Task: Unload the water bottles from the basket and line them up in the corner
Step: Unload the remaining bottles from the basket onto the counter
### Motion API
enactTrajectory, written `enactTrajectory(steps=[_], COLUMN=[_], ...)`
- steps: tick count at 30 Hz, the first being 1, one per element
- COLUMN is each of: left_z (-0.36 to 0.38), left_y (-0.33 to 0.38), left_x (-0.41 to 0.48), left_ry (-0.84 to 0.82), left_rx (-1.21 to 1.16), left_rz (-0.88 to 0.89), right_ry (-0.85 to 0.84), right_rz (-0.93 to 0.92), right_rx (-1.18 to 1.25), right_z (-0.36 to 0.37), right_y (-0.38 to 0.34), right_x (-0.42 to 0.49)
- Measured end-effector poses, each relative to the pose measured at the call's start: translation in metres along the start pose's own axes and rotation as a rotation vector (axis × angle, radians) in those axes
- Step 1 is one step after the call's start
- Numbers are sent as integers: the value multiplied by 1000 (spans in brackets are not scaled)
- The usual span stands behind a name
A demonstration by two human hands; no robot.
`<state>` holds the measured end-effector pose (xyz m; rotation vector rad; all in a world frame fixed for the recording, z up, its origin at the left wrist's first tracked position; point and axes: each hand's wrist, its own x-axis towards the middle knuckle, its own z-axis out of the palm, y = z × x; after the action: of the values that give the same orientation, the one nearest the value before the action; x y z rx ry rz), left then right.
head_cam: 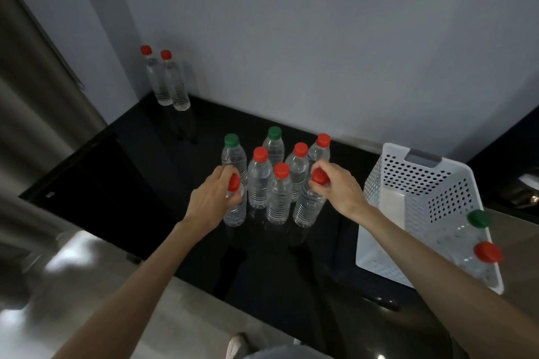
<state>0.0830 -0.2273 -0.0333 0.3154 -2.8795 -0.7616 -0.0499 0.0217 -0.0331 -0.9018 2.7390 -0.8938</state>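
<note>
Left hand (214,198) and right hand (339,188), fingers clamped on the necks of two front bottles in the cluster (274,181) mid-table (122,172), two bottles (170,81) already cornered, two left in the basket (420,183); risk: lifting elbows neighbours over.

Both hands (211,198) (339,188) apparently clenched

Red (260,154) and green caps (231,140); white perforated basket (420,183)
</note>
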Motion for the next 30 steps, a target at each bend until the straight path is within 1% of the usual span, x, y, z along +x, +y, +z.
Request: enactTrajectory(steps=[4,7,9,11,13,15,18,20,23,30], left_z=[0,-7,-11,-15,-21,-29,-37,-35,-21,41], left_y=[-7,-12,-12,-2,16,40,78,105,144,225], left_x=[7,10,11,8,6,6,11,15,21,40], left_ry=[-3,-15,-15,66,183,261,286,277,246,16], left_rx=[0,81,147,162,148,126,66,36,-30,-131], left_rz=[-43,-79,-68,-35,42,136,240,304,405,609], right_ry=[-13,-91,-141,-149,-93,-4,112,184,283,428], right_rz=[28,65,84,97,90,63,62,81,148,353], right_rx=[-15,-44,-89,-129,-135,-142,-96,-92,-154,-168], right_z=[2,-6,-13,-23,-34,-49,-75,-92,-112,-135], right_y=[-2,-1,-3,-8,-14,-18,-20,-18,-4,49], right_x=[3,5,3,-1,-8,-17,-36,-52,-80,-154])
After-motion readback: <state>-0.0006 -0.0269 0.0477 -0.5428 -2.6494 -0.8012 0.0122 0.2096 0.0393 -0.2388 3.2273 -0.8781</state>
